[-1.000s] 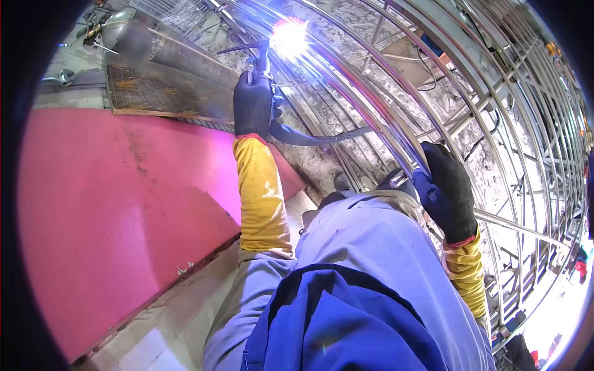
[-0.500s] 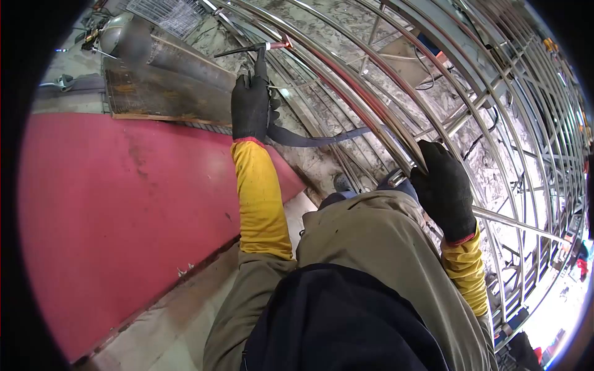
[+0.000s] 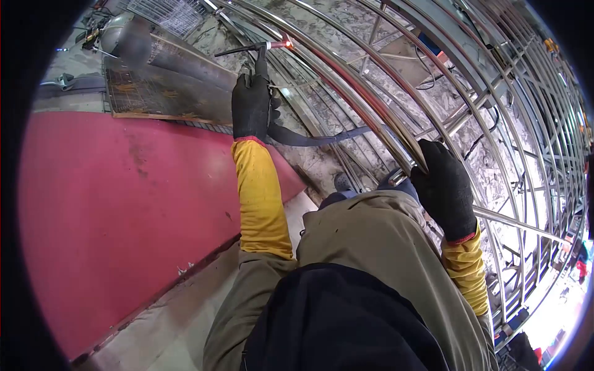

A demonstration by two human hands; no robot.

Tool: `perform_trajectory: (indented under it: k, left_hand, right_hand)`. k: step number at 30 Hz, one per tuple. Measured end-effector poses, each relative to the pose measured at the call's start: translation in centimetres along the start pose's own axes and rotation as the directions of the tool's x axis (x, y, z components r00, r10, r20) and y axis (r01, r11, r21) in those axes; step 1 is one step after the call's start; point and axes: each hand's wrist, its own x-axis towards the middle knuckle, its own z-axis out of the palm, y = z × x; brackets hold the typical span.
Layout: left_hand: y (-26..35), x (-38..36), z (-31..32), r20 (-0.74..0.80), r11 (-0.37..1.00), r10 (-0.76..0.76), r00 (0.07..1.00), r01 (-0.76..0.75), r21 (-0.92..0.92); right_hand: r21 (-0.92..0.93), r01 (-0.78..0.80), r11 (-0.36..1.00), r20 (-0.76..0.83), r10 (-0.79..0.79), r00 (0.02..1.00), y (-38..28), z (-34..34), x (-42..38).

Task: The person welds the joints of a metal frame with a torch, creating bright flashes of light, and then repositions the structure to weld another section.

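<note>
My left hand (image 3: 250, 106), in a black glove, is closed around a TIG welding torch (image 3: 275, 45). The torch lies nearly level above the hand, its thin black back end pointing left. Its tip glows orange against a curved metal tube of the frame (image 3: 331, 59). A dark grey hose sleeve (image 3: 318, 141) trails right from below this hand. On the right, my black-gloved right hand (image 3: 444, 191) is wrapped over the near end of a shiny metal tube (image 3: 405, 137); its fingertips are partly hidden.
A large red sheet (image 3: 130, 216) covers the left side. Behind it are a brown-stained metal plate (image 3: 154, 93) and a grey cylinder (image 3: 192, 65). Curved bars of the metal frame (image 3: 520, 142) fill the right. A wire grid (image 3: 167, 15) lies at the top left.
The glow at the torch tip has turned brighter and more orange. Both hands stay almost exactly where they were.
</note>
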Motion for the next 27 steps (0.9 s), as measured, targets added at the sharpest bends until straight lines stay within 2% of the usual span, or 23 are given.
perform_trajectory:
  k: [2, 9, 11, 12, 15, 17, 19, 27]
  left_hand:
    - [0.1, -0.1, 0.1, -0.004, 1.0, -0.003, 1.0, 0.003, -0.001]
    - [0.6, -0.4, 0.1, 0.0, 1.0, -0.028, 1.0, 0.028, 0.012]
    - [0.0, -0.1, 0.0, 0.035, 0.999, 0.015, 0.999, -0.013, -0.046]
    - [-0.8, 0.5, -0.2, 0.079, 0.993, 0.055, 0.995, -0.047, -0.106]
    - [-1.1, 0.9, -0.2, 0.076, 0.992, 0.048, 0.996, -0.039, -0.12]
    - [-0.1, 0.1, 0.0, 0.038, 0.998, 0.02, 0.999, -0.017, -0.063]
    - [0.2, -0.3, 0.0, -0.003, 1.0, -0.001, 1.0, 0.001, 0.007]
    - [-0.1, -0.1, 0.0, -0.008, 1.0, 0.001, 1.0, -0.001, 0.027]
  right_hand:
    - [0.01, 0.017, 1.0, -0.034, -0.017, 0.999, 0.1, 0.1, 0.0]
    - [0.018, -0.011, 1.0, 0.008, 0.011, 1.0, 0.4, 0.2, -0.1]
    - [0.036, 0.184, 0.982, -0.086, -0.18, 0.98, 1.6, 0.6, -0.3]
    - [0.004, 0.154, 0.988, -0.034, -0.154, 0.988, 1.9, 0.7, -0.3]
    - [0.026, 0.159, 0.987, -0.061, -0.157, 0.986, 1.2, 0.4, -0.2]
    - [-0.013, -0.007, 1.0, -0.001, 0.007, 1.0, -0.1, 0.0, 0.0]
    - [0.017, -0.003, 1.0, -0.03, 0.003, 1.0, -0.2, 0.0, 0.0]
    - [0.021, -0.014, 1.0, -0.002, 0.014, 1.0, -0.1, 0.0, 0.1]
